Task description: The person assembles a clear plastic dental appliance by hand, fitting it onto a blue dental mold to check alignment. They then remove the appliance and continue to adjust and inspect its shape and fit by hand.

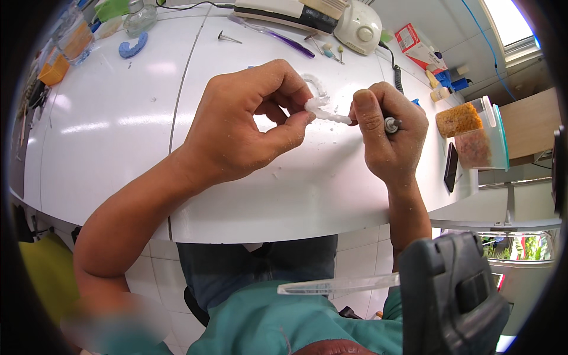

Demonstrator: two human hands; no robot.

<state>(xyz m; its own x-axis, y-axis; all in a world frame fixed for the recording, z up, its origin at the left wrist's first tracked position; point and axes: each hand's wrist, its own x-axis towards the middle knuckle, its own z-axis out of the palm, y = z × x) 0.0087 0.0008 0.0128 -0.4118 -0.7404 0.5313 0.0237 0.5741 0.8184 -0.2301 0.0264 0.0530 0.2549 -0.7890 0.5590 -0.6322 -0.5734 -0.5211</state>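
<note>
My left hand (242,121) is closed, thumb and forefinger pinching one end of a small white dental piece (332,116), bumpy like a row of teeth. At its other end, the fingertips of my right hand (393,130) are close to or touching it; I cannot tell which. Wrapped in the right hand is a tool that looks like a rotary handpiece (391,125); only its round metal end pokes out by the thumb. White dust clings to both hands. Behind the piece, a clear, horseshoe-shaped dental arch (318,84) lies on the white table (248,204) among crumbs.
At the back stand a white control box with a dial (358,28) and a coiled cord (397,76). Small rotary bits (229,38), a purple toothbrush (278,38) and a blue dental mould (133,45) lie nearby. Food tubs (482,139) and a phone (451,167) sit at the right.
</note>
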